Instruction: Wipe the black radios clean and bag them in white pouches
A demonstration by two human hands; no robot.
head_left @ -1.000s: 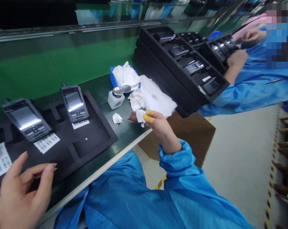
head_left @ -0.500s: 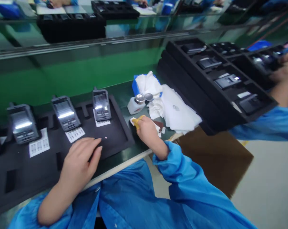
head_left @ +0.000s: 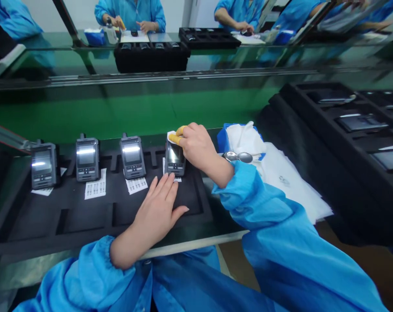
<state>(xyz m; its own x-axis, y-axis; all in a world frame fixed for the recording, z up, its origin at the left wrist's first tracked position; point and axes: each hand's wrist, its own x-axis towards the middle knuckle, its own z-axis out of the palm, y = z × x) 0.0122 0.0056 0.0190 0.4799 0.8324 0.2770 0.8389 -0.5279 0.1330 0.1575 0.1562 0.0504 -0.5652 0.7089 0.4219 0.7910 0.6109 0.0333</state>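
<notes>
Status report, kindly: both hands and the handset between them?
Right hand: white cloth on handset, upper end. Left hand: open, by lower end. Nothing seen in the way.

dark rightmost handheld (head_left: pixel 175 155), screen up; white wipe (head_left: pixel 171 136) at its top.

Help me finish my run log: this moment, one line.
right hand: holds white wipe on handset | left hand: at its lower end

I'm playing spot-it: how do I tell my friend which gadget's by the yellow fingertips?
Find the black tray under the left hand. Four handheld devices sit along its far side; pick the rightmost device. Only that one has a white wipe on its top.
</notes>
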